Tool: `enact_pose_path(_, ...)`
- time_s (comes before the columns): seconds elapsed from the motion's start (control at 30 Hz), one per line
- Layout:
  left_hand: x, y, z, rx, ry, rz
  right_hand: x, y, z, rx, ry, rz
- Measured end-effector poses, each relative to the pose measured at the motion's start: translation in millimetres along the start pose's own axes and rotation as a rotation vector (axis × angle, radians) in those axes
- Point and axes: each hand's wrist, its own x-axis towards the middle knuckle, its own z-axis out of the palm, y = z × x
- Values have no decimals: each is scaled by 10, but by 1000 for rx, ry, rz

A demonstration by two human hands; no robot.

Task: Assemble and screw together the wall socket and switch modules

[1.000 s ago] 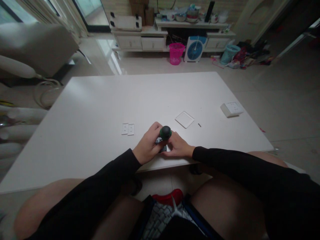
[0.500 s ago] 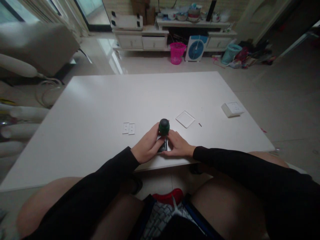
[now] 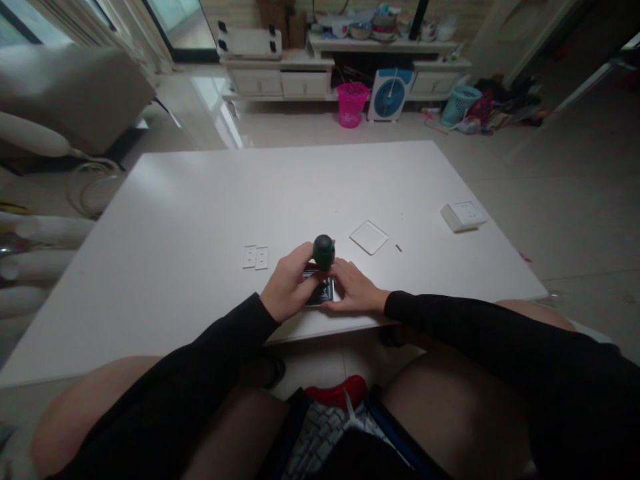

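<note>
A screwdriver with a dark green round handle [image 3: 324, 250] stands upright over a small dark switch module [image 3: 323, 291] near the front edge of the white table [image 3: 210, 200]. My left hand [image 3: 289, 288] is curled around the screwdriver's shaft just below the handle. My right hand [image 3: 353, 288] rests on the table with its fingers pressed against the module's right side. A square white cover plate [image 3: 369, 237] lies just beyond my right hand, with a small dark screw [image 3: 399, 248] to its right. Two small white rocker pieces [image 3: 255, 257] lie left of my left hand.
A white wall socket [image 3: 463, 216] sits near the table's right edge. Beyond the table are a pink basket [image 3: 351, 104], a blue-and-white fan [image 3: 389, 96], a teal basket [image 3: 458, 105] and a low white cabinet [image 3: 280, 80]. A grey chair [image 3: 70, 93] stands at the left.
The screwdriver handle has shifted slightly up and away from me, and my left hand's grip has moved with it. My right hand stays on the module.
</note>
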Motion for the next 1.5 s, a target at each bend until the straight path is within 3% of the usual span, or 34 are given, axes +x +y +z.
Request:
enact_pose_path(0.13,-9,6,-32,-20,-39,-34,-10,9,2,-2,-10,7)
enact_pose_path(0.27,-18,7,-48,-27,-99,16,-14,20,8,-2,1,2)
enact_pose_path(0.43,-12,28,-13,82,-76,39,-13,28,20,-40,-21,20)
enact_pose_path(0.77,-11,37,18,37,-97,-14,-7,23,23,-16,9,4)
enact_pose_path(1.0,15,5,15,92,52,90,8,7,5,-6,-12,14)
enact_pose_path(1.23,-6,0,9,-70,56,-51,4,5,1,-1,-15,16)
enact_pose_path(1.5,-1,84,-25,-40,-13,-48,-6,7,14,-3,-9,22)
